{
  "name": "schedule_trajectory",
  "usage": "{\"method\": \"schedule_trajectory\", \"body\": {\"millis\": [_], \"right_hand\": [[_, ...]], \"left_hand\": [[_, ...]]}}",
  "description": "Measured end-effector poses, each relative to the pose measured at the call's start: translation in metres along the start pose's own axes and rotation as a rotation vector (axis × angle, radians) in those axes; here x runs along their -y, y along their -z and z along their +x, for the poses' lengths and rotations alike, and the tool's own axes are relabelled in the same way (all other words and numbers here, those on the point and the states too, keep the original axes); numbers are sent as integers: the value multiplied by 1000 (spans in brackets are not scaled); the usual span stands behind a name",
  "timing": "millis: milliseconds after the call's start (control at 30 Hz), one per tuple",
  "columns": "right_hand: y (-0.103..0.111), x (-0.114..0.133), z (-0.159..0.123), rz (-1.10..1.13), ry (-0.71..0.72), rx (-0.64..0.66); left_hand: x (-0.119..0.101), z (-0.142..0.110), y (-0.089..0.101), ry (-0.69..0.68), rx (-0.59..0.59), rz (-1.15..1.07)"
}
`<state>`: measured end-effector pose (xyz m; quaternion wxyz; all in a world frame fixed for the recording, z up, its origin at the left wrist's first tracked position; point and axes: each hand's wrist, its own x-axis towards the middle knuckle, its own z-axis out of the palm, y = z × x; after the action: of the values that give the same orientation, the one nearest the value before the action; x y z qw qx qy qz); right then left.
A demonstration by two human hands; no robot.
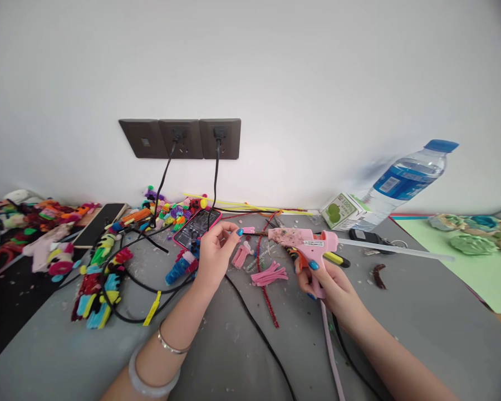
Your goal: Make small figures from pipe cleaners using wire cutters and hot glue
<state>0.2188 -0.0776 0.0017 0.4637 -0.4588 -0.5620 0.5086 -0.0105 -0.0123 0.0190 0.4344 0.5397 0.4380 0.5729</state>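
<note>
My right hand [328, 281] is wrapped round the handle of a pink glue gun [296, 239], whose nozzle points left. A long clear glue stick [394, 249] sticks out of its back end. My left hand [220, 245] pinches a small pink pipe cleaner piece [247, 230] between thumb and finger, close to the nozzle tip. I cannot tell whether the tip touches it. Below the nozzle lie a pink pipe cleaner figure [242, 254] and a bundle of pink pipe cleaner strips [270, 274]. A red pipe cleaner [269, 306] runs beneath them on the grey table [242, 356].
Colourful pipe cleaner pieces [104, 278] and black cables [259, 328] spread over the left side. A phone [187, 229] lies behind my left hand. At the right are a juice carton [342, 210], a water bottle [409, 181], black keys [369, 240] and green paper [463, 273].
</note>
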Motion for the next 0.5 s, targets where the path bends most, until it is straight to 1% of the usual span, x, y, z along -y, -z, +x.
{"method": "schedule_trajectory", "body": {"millis": [133, 267, 400, 500], "right_hand": [[-3, 10, 0, 1, 9, -48], [-6, 18, 2, 37, -2, -106], [-4, 18, 3, 56, -21, -141], [-2, 16, 3, 56, -50, -148]], "left_hand": [[-3, 0, -1, 19, 16, -26], [-5, 0, -3, 66, 43, -75], [-5, 0, -4, 110, 53, -126], [-5, 0, -4, 105, 52, -133]]}}
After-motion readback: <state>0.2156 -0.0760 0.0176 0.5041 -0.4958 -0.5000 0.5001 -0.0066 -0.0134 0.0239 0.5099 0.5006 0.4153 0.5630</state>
